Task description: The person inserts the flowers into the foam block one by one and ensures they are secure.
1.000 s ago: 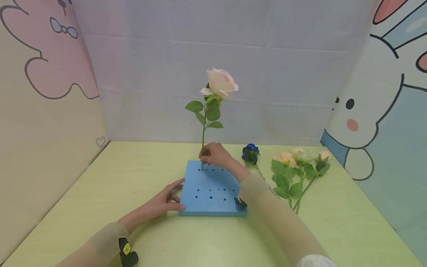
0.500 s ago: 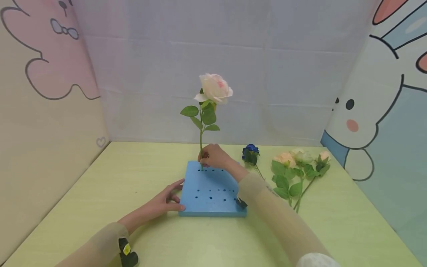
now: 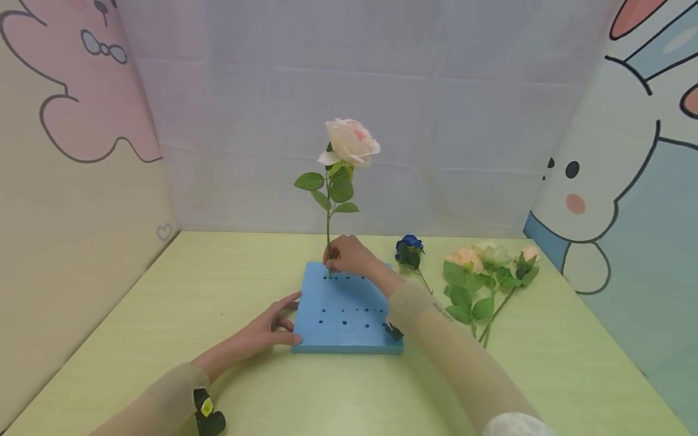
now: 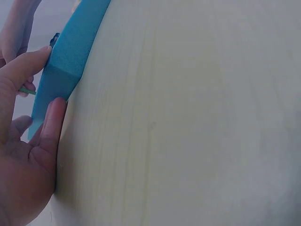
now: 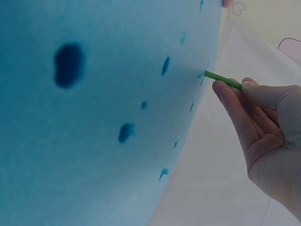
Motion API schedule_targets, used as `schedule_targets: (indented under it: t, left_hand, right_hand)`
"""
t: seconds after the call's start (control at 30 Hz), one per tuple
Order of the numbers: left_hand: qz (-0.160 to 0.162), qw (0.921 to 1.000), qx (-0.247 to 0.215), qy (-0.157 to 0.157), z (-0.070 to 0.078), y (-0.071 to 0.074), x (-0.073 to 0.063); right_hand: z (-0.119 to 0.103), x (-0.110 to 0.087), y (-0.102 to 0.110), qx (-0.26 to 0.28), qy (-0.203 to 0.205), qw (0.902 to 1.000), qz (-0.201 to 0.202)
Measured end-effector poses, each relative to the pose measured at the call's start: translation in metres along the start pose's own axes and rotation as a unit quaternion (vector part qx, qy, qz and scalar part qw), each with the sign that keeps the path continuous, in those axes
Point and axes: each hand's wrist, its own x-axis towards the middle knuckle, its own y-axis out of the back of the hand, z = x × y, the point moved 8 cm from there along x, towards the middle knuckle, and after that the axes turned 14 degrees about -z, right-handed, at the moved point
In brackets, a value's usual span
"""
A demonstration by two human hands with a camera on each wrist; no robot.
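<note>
A pale pink rose (image 3: pixel 353 143) stands nearly upright at the back left of a blue foam board (image 3: pixel 349 297) punched with holes. My right hand (image 3: pixel 349 254) pinches its green stem low down, just above the board. In the right wrist view, the stem's green end (image 5: pixel 221 79) meets the board at a hole between thumb and fingers. My left hand (image 3: pixel 275 327) rests against the board's left side, its thumb at the near corner. Seen in the left wrist view, the straight fingers (image 4: pixel 55 117) touch the board's edge.
A blue rose (image 3: pixel 410 251) lies behind the right forearm. Several cream and peach roses (image 3: pixel 485 272) lie with leafy stems at the table's right. The table (image 3: pixel 245 387) is pale yellow-green, with a white cloth (image 3: pixel 349 66) behind and cartoon-printed panels at both sides.
The rose has shifted slightly left and down with my right hand, then held nearly still over the last half second. My left hand and the board have stayed put.
</note>
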Motion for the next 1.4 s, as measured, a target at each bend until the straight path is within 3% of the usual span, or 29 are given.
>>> schedule_targets:
  t: [0.47,1.03,1.4]
  left_hand:
    - [0.008,0.9999,-0.001,0.011,-0.0067,0.0022,0.0018]
    - [0.005,1.0000,0.002,0.000,-0.0049,0.0007,0.0028]
    - [0.003,1.0000,0.005,0.003,-0.0081,0.0014,0.0030]
  right_hand:
    - [-0.0016,-0.0002,-0.0002,0.007,0.001,1.0000,-0.001]
    - [-0.0010,-0.0024,0.0004,0.006,-0.008,0.9999,-0.002]
    - [-0.0042,-0.0037,-0.0029,0.007,0.012,0.9993,-0.034]
